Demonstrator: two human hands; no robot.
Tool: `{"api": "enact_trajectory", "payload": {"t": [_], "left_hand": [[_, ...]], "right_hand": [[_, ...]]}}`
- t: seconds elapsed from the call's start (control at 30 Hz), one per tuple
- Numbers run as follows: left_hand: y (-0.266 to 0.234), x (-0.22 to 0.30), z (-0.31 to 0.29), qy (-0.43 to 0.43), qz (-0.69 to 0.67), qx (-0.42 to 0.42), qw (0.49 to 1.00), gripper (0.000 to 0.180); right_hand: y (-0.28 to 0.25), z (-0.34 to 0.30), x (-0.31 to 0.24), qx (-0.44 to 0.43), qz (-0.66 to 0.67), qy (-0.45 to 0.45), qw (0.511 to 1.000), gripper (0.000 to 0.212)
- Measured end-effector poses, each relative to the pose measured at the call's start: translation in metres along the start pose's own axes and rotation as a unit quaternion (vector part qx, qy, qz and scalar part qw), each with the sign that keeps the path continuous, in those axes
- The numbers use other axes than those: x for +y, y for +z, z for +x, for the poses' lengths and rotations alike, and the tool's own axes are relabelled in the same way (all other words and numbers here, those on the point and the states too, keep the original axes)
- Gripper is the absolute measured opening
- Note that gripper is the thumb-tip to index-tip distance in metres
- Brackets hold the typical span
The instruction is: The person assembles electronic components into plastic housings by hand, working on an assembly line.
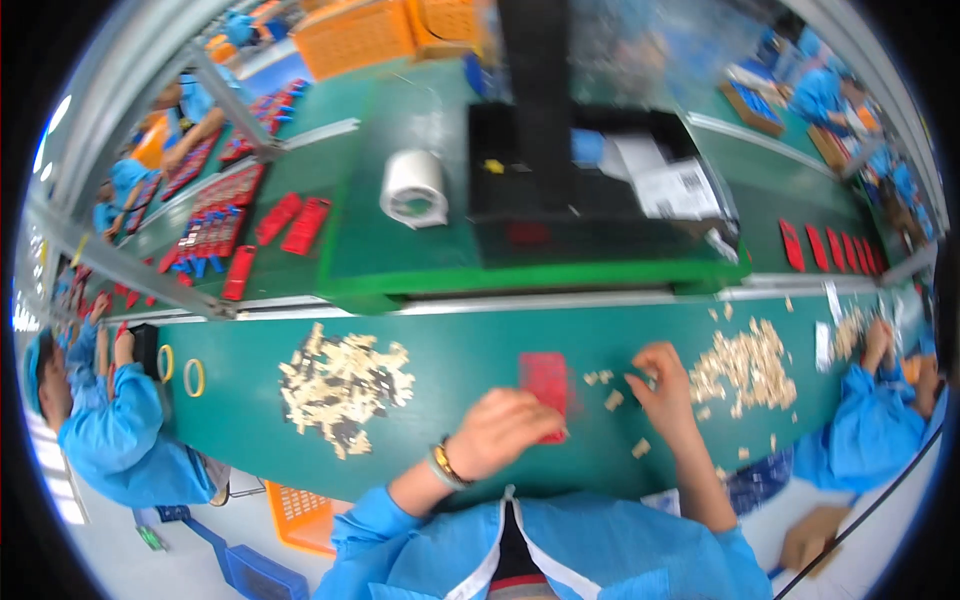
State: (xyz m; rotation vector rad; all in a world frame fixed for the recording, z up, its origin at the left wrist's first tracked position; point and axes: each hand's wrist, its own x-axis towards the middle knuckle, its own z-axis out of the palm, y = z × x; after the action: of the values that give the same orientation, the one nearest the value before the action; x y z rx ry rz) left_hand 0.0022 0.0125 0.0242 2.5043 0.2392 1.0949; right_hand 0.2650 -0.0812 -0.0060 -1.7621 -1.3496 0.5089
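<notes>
A flat red rectangular plastic piece (543, 376) lies on the green bench in front of me. My left hand (497, 432) is over its near end, fingers bent and pressed together on it; red shows past the fingertips. Whether a smaller part is under them is hidden. To the right, my right hand (664, 392) hovers over the bench with thumb and forefinger curved and apart, slightly blurred. Beside it lie a few small cream-coloured pieces (613, 400). A large heap of similar pieces (745, 368) spreads farther right, and a heap of longer cream and dark strips (342, 385) sits left.
A raised green-edged shelf (560, 277) holds a white roll (414, 188) and a black tray (600, 235) with papers. Red parts (306, 225) lie on the belt beyond. Co-workers in blue sit left (130, 425) and right (850, 430). Two yellowish rings (194, 377) lie left.
</notes>
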Motion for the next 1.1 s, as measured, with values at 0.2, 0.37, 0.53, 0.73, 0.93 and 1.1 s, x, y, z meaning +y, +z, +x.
{"api": "enact_trajectory", "payload": {"t": [0.2,0.37,0.53,0.73,0.93,1.1], "left_hand": [[0.015,-0.007,0.000,0.065,0.129,0.046,0.988,0.023],[0.022,-0.008,-0.012,0.045,0.141,0.081,0.986,0.025],[0.016,-0.006,-0.001,-0.074,0.139,0.063,0.986,0.022],[0.018,-0.020,-0.008,-0.239,0.016,-0.045,0.970,0.037],[0.030,-0.024,-0.005,-0.469,-0.323,0.117,0.814,0.036],[0.035,-0.034,-0.026,-0.129,0.056,-0.109,0.984,0.032]], "right_hand": [[0.017,0.015,-0.076,-0.233,0.135,-0.085,0.959,0.024],[0.023,0.019,-0.075,-0.263,0.065,-0.192,0.943,0.023],[0.020,0.002,-0.054,-0.242,-0.015,-0.191,0.951,0.020],[0.036,-0.004,-0.039,-0.093,-0.162,-0.158,0.970,0.034],[0.075,0.014,-0.058,0.014,-0.158,-0.297,0.942,0.015],[0.085,0.035,-0.024,-0.044,0.183,0.034,0.982,0.009]]}}
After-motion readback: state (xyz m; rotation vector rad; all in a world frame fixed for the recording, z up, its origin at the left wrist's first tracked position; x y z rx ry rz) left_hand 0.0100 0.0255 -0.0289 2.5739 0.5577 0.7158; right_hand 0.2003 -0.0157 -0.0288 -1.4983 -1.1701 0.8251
